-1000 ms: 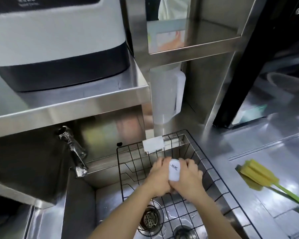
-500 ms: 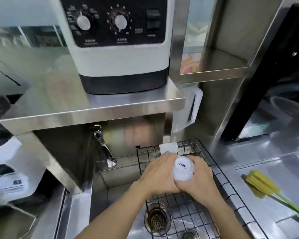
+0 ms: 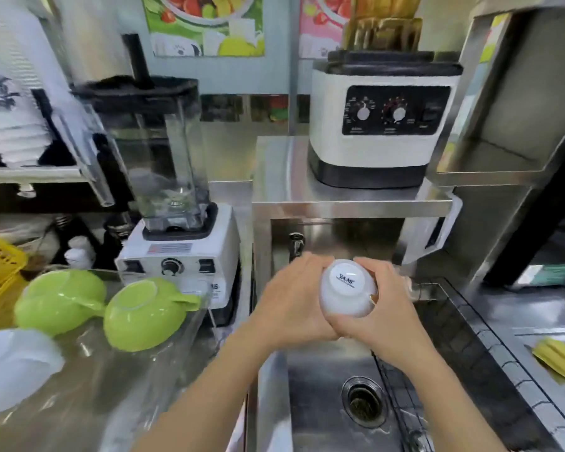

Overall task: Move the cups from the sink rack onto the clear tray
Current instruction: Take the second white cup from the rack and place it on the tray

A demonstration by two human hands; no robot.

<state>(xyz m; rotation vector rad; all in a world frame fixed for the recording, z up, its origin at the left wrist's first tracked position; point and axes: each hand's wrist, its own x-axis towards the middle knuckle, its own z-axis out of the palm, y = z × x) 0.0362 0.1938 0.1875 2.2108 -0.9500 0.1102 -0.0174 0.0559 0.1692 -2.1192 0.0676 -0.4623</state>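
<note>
White cup [image 3: 346, 288], base up, clasped between left hand [image 3: 294, 300] and right hand [image 3: 388, 308] above sink [image 3: 320, 399]. Fingers curled snug round it. Carry level toward tray [image 3: 118, 370] at worktop's left edge; set down clear of green cups [image 3: 144, 313].

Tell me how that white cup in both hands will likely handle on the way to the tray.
The white cup looks like glazed ceramic: probably rigid, chip-prone, slippery if wet. Held base-up between left hand and right hand; its rounded sides might roll if laid sideways.
</note>
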